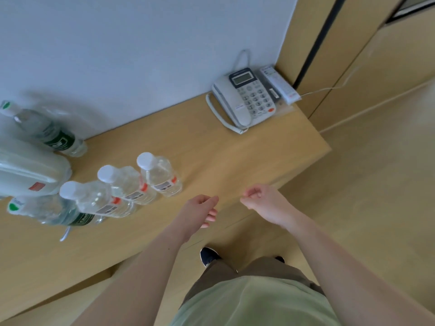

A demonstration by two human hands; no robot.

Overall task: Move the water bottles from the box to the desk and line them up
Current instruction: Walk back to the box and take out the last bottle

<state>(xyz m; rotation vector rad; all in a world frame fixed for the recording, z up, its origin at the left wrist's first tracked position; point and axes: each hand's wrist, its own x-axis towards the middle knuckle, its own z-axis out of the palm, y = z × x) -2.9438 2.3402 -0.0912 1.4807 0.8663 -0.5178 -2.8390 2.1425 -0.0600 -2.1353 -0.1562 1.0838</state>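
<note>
Desk (211, 147): light wood-grain top, set against a pale wall, right end squared off near a wooden panel
- Three clear water bottles with white caps, upright, in a close diagonal row near the front left: nearest bottle (94, 200), middle bottle (127, 184), farthest bottle (160, 175)
- Green-labelled bottle (47, 210), just left of the row, touching or almost touching the nearest bottle
- Second green-labelled bottle (44, 130), standing by the wall at far left
- Pale lidded container (30, 170), possibly plastic, partly cut off at the left edge, between the two green-labelled bottles
- Corded desk telephone (244, 97), grey-white, at the far right corner
- White remote control (280, 83), just beside the telephone
</note>
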